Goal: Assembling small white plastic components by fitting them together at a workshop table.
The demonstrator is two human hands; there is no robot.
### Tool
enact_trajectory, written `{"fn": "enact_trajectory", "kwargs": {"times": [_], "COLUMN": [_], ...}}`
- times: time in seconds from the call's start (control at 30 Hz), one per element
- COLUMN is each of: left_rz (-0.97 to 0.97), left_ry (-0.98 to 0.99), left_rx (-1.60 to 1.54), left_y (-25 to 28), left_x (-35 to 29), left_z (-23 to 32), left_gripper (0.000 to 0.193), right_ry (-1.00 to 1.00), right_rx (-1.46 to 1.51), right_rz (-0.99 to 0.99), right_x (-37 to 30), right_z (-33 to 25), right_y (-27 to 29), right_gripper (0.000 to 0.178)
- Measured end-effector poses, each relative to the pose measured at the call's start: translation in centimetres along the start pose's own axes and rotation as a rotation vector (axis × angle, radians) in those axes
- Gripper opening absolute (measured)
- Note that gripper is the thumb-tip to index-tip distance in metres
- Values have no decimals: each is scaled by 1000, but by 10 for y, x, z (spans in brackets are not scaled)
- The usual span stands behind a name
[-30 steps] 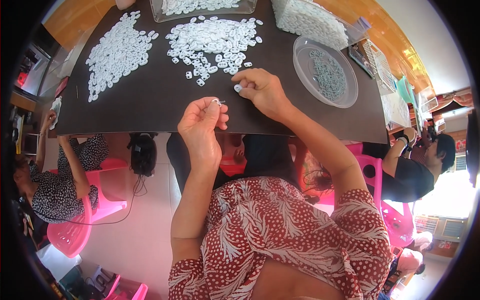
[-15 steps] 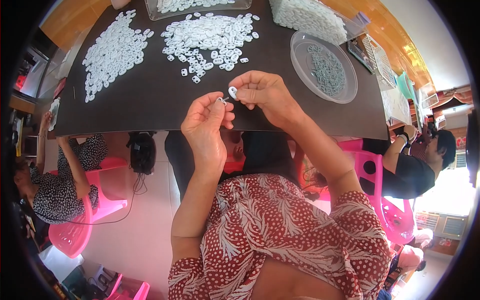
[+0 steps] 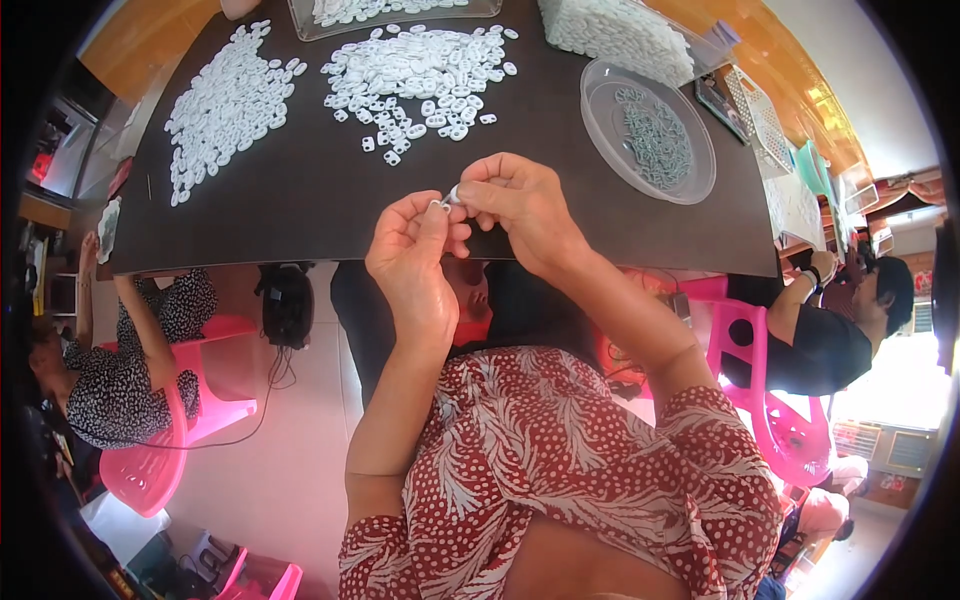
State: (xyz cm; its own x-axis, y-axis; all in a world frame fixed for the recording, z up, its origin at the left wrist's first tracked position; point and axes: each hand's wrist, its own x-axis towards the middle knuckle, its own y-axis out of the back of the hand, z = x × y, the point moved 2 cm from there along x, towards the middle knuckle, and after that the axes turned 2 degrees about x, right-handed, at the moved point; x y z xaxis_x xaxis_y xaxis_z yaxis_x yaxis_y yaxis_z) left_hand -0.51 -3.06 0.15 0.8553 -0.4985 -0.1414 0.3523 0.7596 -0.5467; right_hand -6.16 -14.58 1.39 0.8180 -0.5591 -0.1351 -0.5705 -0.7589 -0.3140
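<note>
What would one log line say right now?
left hand: pinches small white part | right hand: pinches white piece | hands: close together | on table: white heap, clear round tray

Can see a white perforated plastic basket (image 3: 760, 122) well beyond and right of the fingers (image 3: 434, 224), a glossy pink plastic chair (image 3: 143, 478) to their lower left.

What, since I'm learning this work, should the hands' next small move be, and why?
Perhaps ease the white piece in the right hand onto the small metal part pinched in the left hand, since they are held close together; contact is unclear.
</note>
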Motion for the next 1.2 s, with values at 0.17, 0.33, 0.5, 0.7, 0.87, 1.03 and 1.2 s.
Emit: {"fn": "enact_trajectory", "kwargs": {"times": [0.17, 0.33, 0.5, 0.7, 0.87, 1.03, 1.2], "left_rz": [8, -3, -1, -16, -20, -1, 12], "left_ry": [-16, -31, -80, -89, -89, -106, -105], "left_rx": [-15, -26, 54, 133, 145, 153, 150], "left_y": [1, 0, -2, -2, -3, -3, -2], "left_x": [1, 0, -4, -8, -8, -9, -9], "left_z": [-1, 1, 4, 2, 1, -1, -1], "left_gripper": [12, 13, 15, 14, 13, 13, 12], "right_ry": [74, 86, 43, 3, 32, 78, 100], "right_rx": [-47, -111, -54, 42, 16, -17, -82], "right_rz": [43, -2, 12, 55, 65, 62, 74], "right_x": [-4, -8, -9, -6, -8, -10, -12], "right_z": [3, -1, -4, -4, -3, -2, -1], "right_y": [-2, 3, 5, 7, 4, 1, -2], "right_gripper": [18, 16, 17, 14, 14, 13, 13]}}
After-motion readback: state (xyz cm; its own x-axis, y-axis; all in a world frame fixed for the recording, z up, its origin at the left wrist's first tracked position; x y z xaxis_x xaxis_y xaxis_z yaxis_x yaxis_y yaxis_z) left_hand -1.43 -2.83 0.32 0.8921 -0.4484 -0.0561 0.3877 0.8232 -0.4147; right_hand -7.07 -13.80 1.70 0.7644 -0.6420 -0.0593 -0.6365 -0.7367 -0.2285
